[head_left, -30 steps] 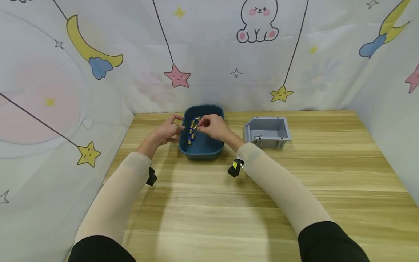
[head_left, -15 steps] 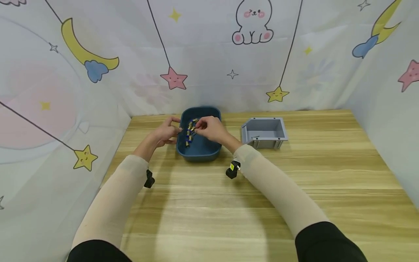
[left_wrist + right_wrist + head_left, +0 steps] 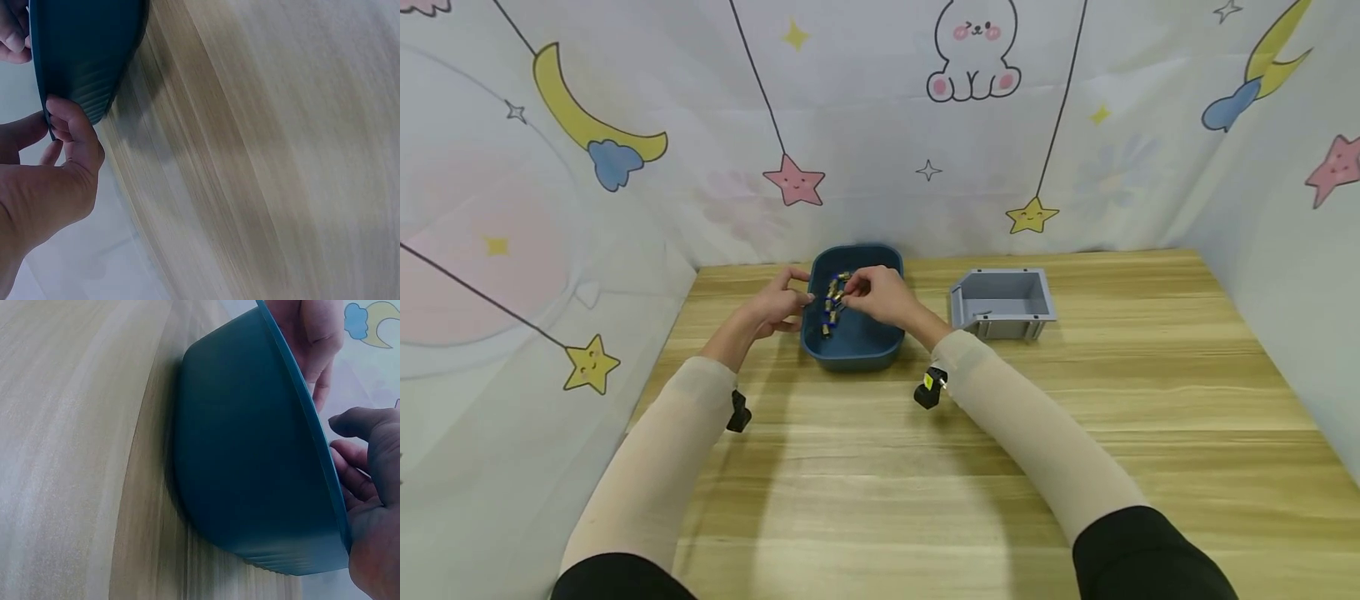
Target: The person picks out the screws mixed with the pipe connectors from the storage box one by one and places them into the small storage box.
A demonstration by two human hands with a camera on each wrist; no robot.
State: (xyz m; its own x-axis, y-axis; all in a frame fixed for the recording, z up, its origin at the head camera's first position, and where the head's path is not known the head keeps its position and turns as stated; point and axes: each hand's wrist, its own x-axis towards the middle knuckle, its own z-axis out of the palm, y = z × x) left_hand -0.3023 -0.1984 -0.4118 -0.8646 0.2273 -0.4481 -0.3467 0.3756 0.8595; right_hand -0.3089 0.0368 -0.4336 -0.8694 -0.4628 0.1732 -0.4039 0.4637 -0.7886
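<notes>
A dark blue plastic tub [image 3: 853,362] stands at the back of the wooden table. Several small brass fittings with blue bands [image 3: 832,317] lie along its left side. My left hand [image 3: 773,307] grips the tub's left rim, thumb on the rim and fingers against the outer wall; the left wrist view shows this hand [image 3: 65,169] close up. Over the tub's inside, my right hand [image 3: 883,296] has thumb and forefinger curled at one brass fitting [image 3: 839,296], which it appears to pinch. In the right wrist view, the tub wall partly hides the right hand [image 3: 375,481].
A grey plastic bin [image 3: 1007,327] with a cut-down left front corner stands right of the tub, with a small thin piece [image 3: 982,314] at its left front. Printed fabric walls [image 3: 880,125] close off the table's back and sides.
The whole head view has shifted slightly left. Both hands stay in about the same place at the tub, with the right fingertips still among the fittings.
</notes>
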